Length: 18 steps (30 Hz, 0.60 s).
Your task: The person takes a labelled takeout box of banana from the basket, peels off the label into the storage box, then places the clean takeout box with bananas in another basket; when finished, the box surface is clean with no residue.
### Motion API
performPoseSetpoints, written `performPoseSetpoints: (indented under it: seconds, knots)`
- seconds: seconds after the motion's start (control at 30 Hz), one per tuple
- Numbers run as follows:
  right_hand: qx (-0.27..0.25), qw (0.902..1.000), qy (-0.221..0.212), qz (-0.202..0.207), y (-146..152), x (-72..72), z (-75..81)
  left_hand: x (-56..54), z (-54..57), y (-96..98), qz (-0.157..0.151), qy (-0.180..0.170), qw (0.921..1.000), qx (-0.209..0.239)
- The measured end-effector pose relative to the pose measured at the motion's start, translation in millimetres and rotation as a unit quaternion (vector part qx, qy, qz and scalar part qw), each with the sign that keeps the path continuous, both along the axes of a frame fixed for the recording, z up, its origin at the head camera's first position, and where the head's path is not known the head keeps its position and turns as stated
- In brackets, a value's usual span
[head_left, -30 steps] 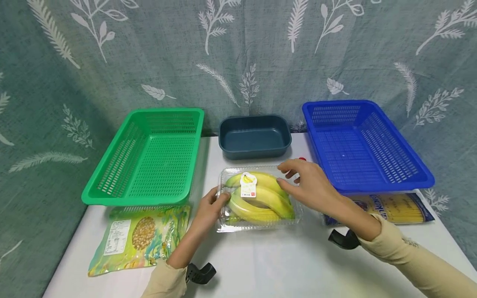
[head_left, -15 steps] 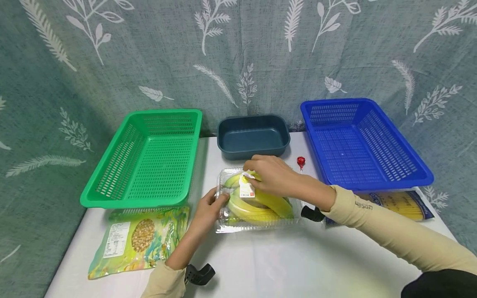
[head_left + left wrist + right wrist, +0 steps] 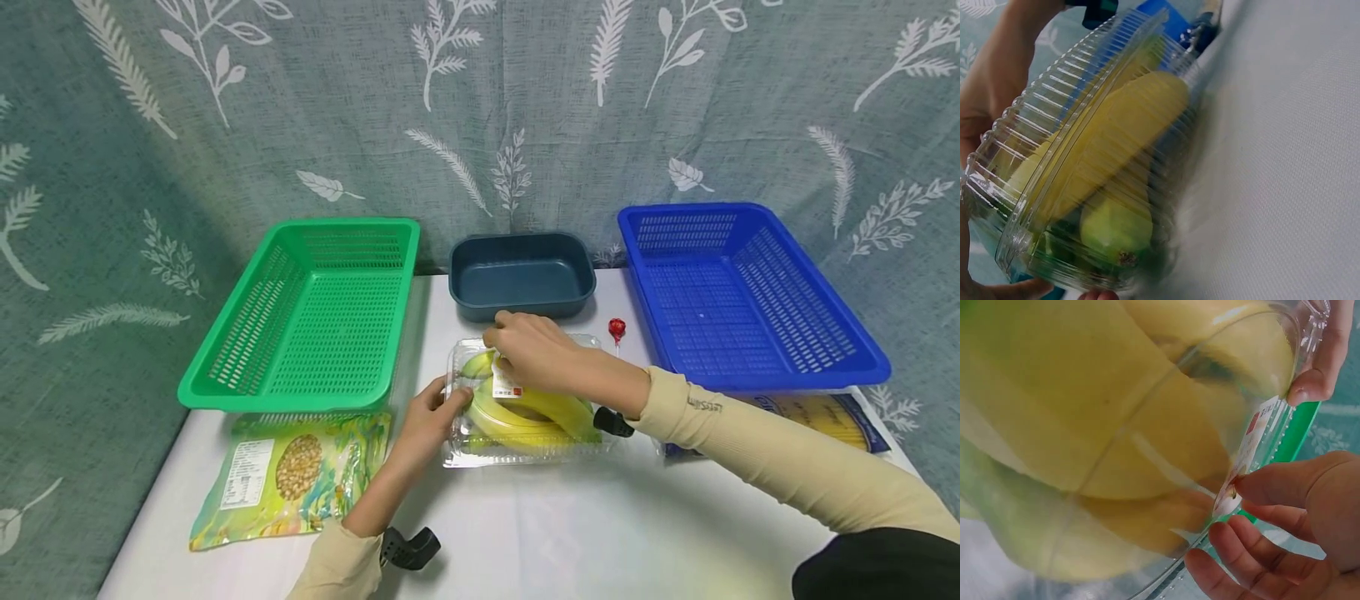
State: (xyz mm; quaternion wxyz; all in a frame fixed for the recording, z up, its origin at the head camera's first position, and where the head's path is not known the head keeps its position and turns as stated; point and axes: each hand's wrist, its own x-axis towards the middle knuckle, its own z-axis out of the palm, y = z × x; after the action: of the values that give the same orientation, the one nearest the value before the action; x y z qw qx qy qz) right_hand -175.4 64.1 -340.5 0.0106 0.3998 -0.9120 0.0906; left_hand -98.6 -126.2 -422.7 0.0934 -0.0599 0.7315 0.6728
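Note:
A clear plastic clamshell box (image 3: 480, 458) of bananas (image 3: 517, 429) lies on the white table, its lid down. My left hand (image 3: 429, 421) grips the box at its left end, thumb over the lid's edge. Through the box's ribbed side in the left wrist view, yellow-green bananas (image 3: 1129, 119) show. Over the lid, my right hand (image 3: 536, 350) has its thumb and fingers at the top end of a white label sticker (image 3: 504, 386). The right wrist view shows the thumb and index finger pinching the end of that sticker (image 3: 1250, 447), the other fingers loosely bent.
Behind the box stands a dark teal bin (image 3: 521, 308). A green basket (image 3: 300, 400) is at left, with a bag of kernels (image 3: 255, 492) before it. At right are a blue basket (image 3: 780, 382), a spaghetti pack (image 3: 825, 417) and a red lollipop (image 3: 617, 327).
My right hand has moved left from beside the box's right end onto the lid's sticker. The lollipop has come into full view. My left hand stays on the box.

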Motion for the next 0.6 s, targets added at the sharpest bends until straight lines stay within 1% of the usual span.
performPoseSetpoints:
  seconds: [0.13,0.3,0.47,0.6]
  knots:
    - [-0.003,1.0000,-0.007,0.000,-0.1,-1.1,0.0,-0.3,-1.9,-0.2,0.000,0.001,1.0000,-0.002]
    - [-0.004,0.9998,-0.017,-0.005,-0.2,-2.3,-0.2,0.1,0.3,0.2,-0.001,-0.001,1.0000,-0.001]
    - [-0.012,0.9998,-0.016,0.001,-1.0,-3.3,-2.0,0.2,0.8,0.0,0.000,-0.001,1.0000,-0.002]
    - [-0.015,0.9995,-0.026,0.006,-0.9,-3.0,-0.9,0.6,0.9,-0.3,0.000,-0.002,1.0000,0.002]
